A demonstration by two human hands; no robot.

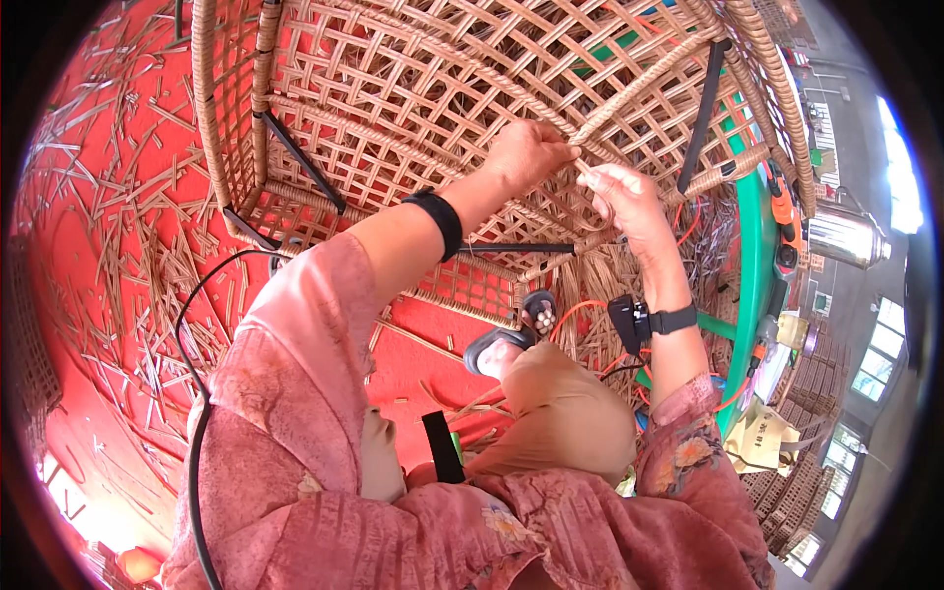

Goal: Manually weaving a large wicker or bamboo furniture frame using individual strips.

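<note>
A large woven rattan furniture frame (644, 84), with open lattice panels, cord-wrapped bars and black metal braces, stands before me. My left hand (531, 155) is closed at the meeting point of the wrapped bars, its thumb and finger pinching a thin rattan strip (578, 165). Just right of it, my right hand (629, 205) pinches the same strip between thumb and forefinger, its other fingers loosely curled. The strip is short and partly covered by my fingertips. Black bands circle both wrists, with a small black device on the right one.
Cut rattan scraps (157, 246) litter the red floor on the left. To the right is a green bench (747, 305), with an orange-and-black power tool (785, 221) and a shiny metal flask (846, 239) beside it. A black cable (197, 433) runs along my left sleeve.
</note>
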